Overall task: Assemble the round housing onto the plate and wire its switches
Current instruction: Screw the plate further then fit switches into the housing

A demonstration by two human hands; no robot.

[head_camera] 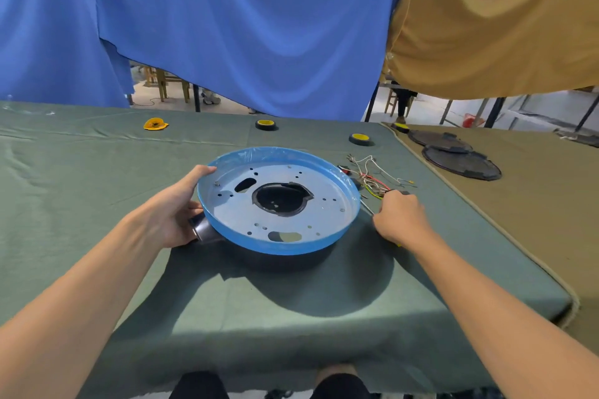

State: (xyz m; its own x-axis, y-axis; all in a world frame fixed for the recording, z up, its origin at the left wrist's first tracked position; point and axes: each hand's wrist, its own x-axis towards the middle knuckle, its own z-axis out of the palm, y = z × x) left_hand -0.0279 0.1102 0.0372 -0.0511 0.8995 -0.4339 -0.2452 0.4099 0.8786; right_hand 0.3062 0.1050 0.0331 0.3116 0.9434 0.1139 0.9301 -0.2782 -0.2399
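Round housing (275,261), mid-frame: steady via left hand (171,214) gripping plate (324,204) rim; seat screwdriver (368,208) clenched in right hand (402,217) squarely before turning.

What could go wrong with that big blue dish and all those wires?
1. The wires lie in a loose tangle by the rim of the plate, beside the right hand; they might snag or get pinched if the plate shifts.
2. The right hand grips a tool whose metal shaft points at the plate; it could scratch it.
3. Only the left hand steadies the plate on the dark housing, so it may slide.
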